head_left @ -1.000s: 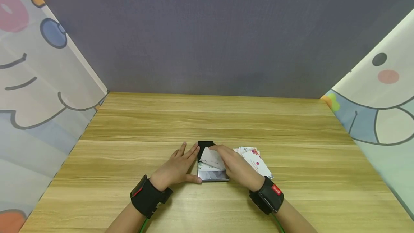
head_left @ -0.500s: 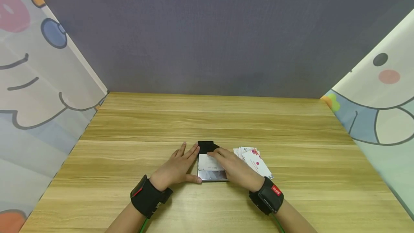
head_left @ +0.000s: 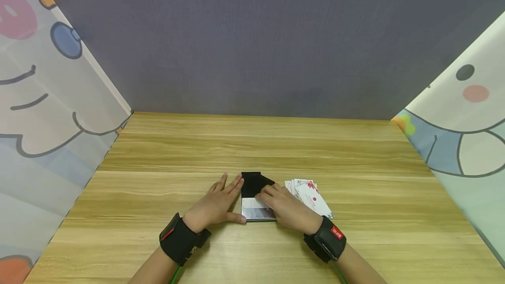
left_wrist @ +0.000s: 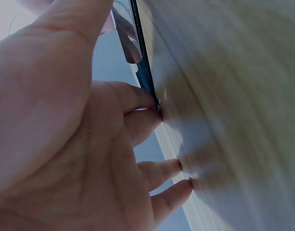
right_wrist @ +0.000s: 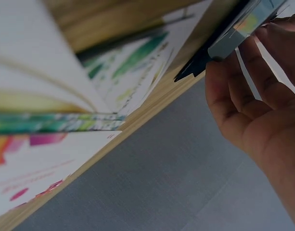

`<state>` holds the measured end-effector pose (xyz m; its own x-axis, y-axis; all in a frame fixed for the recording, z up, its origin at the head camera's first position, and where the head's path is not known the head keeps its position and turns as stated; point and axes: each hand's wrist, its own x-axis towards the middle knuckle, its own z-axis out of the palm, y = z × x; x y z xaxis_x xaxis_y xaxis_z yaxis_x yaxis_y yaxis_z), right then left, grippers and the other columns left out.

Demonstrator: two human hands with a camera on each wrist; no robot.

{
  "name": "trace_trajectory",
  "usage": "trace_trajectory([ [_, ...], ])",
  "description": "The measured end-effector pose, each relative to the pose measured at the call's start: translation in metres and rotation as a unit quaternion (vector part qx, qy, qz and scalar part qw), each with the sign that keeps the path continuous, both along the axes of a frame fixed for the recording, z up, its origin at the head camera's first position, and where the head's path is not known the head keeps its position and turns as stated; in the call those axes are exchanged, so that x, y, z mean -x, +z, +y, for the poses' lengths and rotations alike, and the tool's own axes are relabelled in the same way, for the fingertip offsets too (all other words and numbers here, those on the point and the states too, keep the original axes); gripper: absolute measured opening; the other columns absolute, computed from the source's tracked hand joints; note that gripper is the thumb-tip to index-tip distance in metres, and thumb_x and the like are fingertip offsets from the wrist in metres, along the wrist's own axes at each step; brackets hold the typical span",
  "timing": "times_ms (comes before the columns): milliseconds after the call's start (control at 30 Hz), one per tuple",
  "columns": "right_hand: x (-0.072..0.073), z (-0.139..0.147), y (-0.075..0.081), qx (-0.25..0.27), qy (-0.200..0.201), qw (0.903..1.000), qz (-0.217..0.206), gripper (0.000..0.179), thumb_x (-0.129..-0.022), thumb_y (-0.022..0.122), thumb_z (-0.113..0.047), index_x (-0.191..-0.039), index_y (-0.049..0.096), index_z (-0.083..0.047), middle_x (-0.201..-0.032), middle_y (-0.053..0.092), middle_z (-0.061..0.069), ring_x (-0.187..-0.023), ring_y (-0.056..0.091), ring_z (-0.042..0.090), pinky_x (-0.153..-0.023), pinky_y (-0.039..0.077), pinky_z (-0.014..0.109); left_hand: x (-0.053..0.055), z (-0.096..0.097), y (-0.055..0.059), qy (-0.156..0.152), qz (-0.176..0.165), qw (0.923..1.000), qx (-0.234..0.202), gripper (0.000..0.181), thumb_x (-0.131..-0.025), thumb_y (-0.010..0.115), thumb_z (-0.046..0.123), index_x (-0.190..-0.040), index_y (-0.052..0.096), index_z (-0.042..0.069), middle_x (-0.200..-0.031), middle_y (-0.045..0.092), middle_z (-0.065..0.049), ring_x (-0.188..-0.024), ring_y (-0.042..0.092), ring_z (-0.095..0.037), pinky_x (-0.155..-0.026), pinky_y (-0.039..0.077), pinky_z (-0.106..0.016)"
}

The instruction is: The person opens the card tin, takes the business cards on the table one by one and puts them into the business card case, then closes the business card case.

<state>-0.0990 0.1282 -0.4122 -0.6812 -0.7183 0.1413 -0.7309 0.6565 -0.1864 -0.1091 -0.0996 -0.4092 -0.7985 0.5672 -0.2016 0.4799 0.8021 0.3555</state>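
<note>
A card case point(head_left: 258, 213) lies on the table between my hands, with a silver front and a raised-back black flap point(head_left: 252, 183). A white business card point(head_left: 250, 203) shows just above the silver front, its lower part hidden. My left hand point(head_left: 213, 207) lies with straight fingers along the case's left edge, thumb at the near corner. In the left wrist view, fingertips touch the dark case edge point(left_wrist: 146, 79). Curled fingers of my right hand point(head_left: 289, 207) hold and press the card from its far edge. The right wrist view shows them at the silver part point(right_wrist: 229, 44); my thumb is partly hidden.
Several printed cards point(head_left: 314, 199) lie fanned out just right of my right hand. The wooden table point(head_left: 252, 143) reaches back to a grey panel point(head_left: 252, 47). Cartoon-printed sheets point(head_left: 47, 91) stand at both sides. Each wrist wears a black band point(head_left: 325, 238).
The card was tilted over the case, then straightened, and has slid toward me behind the silver front. My right fingers moved with it and bent more. My left hand stayed still.
</note>
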Motion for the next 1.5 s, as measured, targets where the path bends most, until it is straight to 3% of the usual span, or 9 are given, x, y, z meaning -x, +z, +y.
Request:
trace_trajectory([
  [200,0.000,0.000,0.001,0.004,0.005,1.0000,-0.006,0.034,-0.080,0.061,0.002,-0.108,0.063,-0.016,-0.105,0.057,-0.002,-0.100,0.051,0.014,-0.084,0.046,0.033,0.000,0.000,-0.001,0.000,-0.001,1.0000,0.001,0.099,-0.072,0.062,0.058,-0.146,0.021,0.006,-0.154,0.014,-0.005,-0.138,0.009,-0.044,-0.107,0.022,-0.054],
  [500,0.000,0.003,0.006,0.009,-0.010,0.9997,-0.019,0.033,-0.082,0.060,0.000,-0.112,0.060,-0.014,-0.109,0.058,-0.002,-0.104,0.053,0.015,-0.088,0.046,0.034,0.000,0.000,0.001,-0.002,0.000,1.0000,-0.001,0.099,-0.072,0.063,0.058,-0.146,0.021,0.006,-0.154,0.014,-0.006,-0.138,0.009,-0.044,-0.107,0.022,-0.054],
  [767,0.006,0.019,0.014,0.027,-0.086,0.9959,0.012,0.035,-0.079,0.068,-0.008,-0.113,0.061,-0.007,-0.108,0.061,0.004,-0.096,0.057,0.019,-0.083,0.048,0.036,0.000,0.001,0.002,-0.001,-0.003,1.0000,-0.004,0.098,-0.073,0.064,0.056,-0.145,0.022,0.005,-0.154,0.015,-0.007,-0.137,0.009,-0.045,-0.107,0.022,-0.056],
  [1000,0.010,0.039,0.018,0.002,-0.187,0.9824,-0.008,0.041,-0.077,0.072,-0.010,-0.114,0.058,-0.001,-0.105,0.062,0.012,-0.094,0.059,0.028,-0.078,0.049,0.040,-0.001,0.000,0.003,0.000,-0.006,1.0000,-0.003,0.098,-0.073,0.065,0.055,-0.145,0.022,0.005,-0.154,0.015,-0.007,-0.138,0.008,-0.045,-0.107,0.021,-0.056],
  [1267,0.013,0.053,0.019,-0.008,-0.243,0.9697,-0.021,0.032,-0.074,0.073,-0.011,-0.100,0.060,0.002,-0.090,0.062,0.014,-0.082,0.060,0.028,-0.067,0.049,0.039,-0.001,0.000,0.003,0.002,-0.005,1.0000,-0.005,0.098,-0.073,0.065,0.055,-0.145,0.022,0.005,-0.154,0.015,-0.008,-0.138,0.009,-0.045,-0.107,0.021,-0.056],
  [1500,0.014,0.061,0.020,-0.022,-0.290,0.9559,-0.043,0.038,-0.073,0.076,-0.018,-0.098,0.056,0.004,-0.081,0.059,0.012,-0.073,0.060,0.026,-0.059,0.047,0.037,0.000,-0.001,0.002,0.001,-0.002,1.0000,-0.003,0.099,-0.072,0.064,0.057,-0.146,0.021,0.006,-0.154,0.014,-0.006,-0.138,0.008,-0.044,-0.107,0.022,-0.055],
])
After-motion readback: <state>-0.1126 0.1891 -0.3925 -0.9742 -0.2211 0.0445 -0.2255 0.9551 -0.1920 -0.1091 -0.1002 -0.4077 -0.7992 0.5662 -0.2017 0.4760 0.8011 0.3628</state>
